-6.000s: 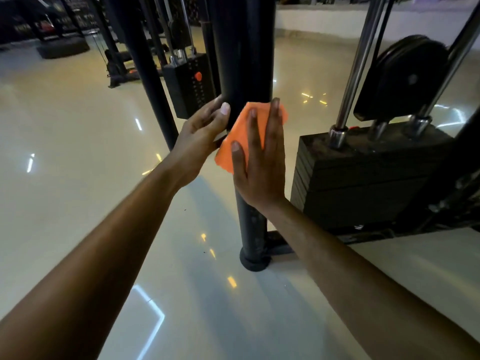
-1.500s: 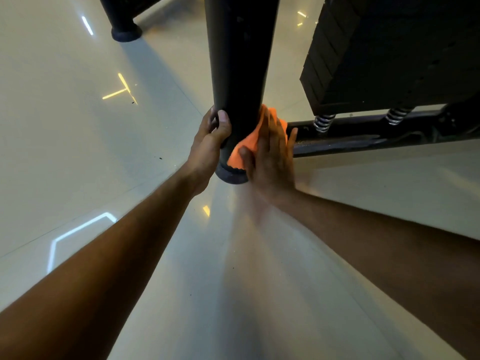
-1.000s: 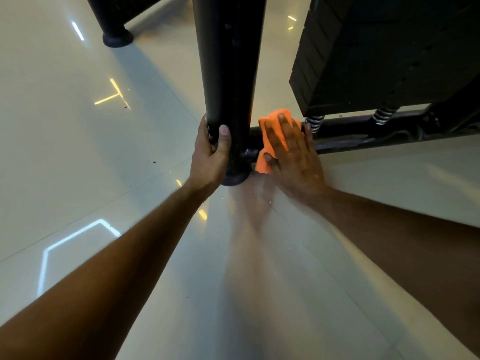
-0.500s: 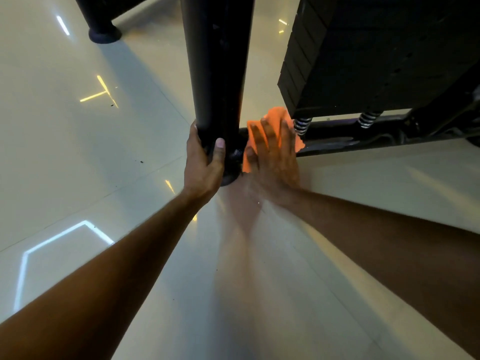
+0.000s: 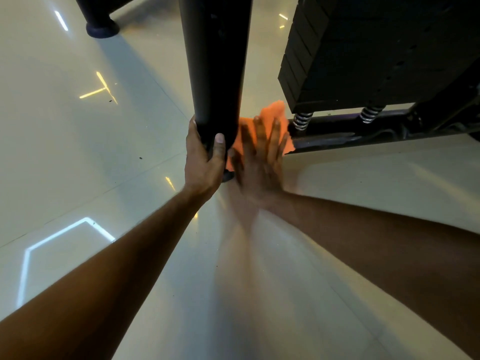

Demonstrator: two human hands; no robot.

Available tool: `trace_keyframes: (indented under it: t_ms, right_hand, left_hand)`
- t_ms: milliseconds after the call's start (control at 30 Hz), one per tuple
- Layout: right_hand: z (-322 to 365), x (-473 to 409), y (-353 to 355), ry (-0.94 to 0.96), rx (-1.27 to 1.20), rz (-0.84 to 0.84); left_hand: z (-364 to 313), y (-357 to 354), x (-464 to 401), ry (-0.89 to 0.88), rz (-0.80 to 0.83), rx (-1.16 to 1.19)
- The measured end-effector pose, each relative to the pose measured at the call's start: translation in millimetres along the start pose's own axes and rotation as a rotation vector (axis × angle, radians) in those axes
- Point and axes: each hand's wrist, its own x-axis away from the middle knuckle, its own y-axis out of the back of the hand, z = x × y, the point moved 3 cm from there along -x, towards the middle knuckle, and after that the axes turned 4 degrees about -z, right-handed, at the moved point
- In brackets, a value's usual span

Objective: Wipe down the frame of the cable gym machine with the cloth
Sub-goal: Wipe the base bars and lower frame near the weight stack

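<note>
Two hands of mine reach down toward the foot of the machine, seen from above against a pale glossy floor (image 5: pixel 65 157) that carries light streaks at about 10 o'clock and a bright angular reflection at 8 o'clock. Far off at 11 o'clock another dark leg (image 5: pixel 100 20) of the frame stands on its rounded foot.

At the centre, running up to 12 o'clock, is the thick black post (image 5: pixel 215 61). My left hand (image 5: pixel 204 162) grips it near its base: the thumb lies across the near face, nail up, and the fingers curl round the far side out of sight.

Just to the right of the post, touching it, sits the orange cloth (image 5: pixel 272 113). My right hand (image 5: pixel 259 162) lies flat on it with fingers straight and slightly fanned, pressing it down where the post meets the low black bar (image 5: pixel 363 132); the hand is blurred, so I cannot tell exactly where each fingertip ends. An edge of cloth pokes out beyond my fingertips toward 1 o'clock, and another below my little finger.

Further right, at 2 o'clock, the black weight stack (image 5: pixel 376 53) hangs over the bar on two coiled springs (image 5: pixel 302 120).
</note>
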Motion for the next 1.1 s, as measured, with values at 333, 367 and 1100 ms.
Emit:
trace_keyframes:
  t_ms: [333, 367, 1100]
  right_hand:
    - [-59, -3, 7, 0.252, 0.125, 0.017]
    - [-54, -1, 6, 0.209, 0.119, 0.001]
    - [-33, 0, 4, 0.251, 0.118, 0.007]
  left_hand:
    - [0, 4, -2, 0.020, 0.040, -0.011]
    - [-1, 5, -1, 0.024, 0.049, -0.008]
    - [20, -11, 7, 0.125, -0.072, 0.063]
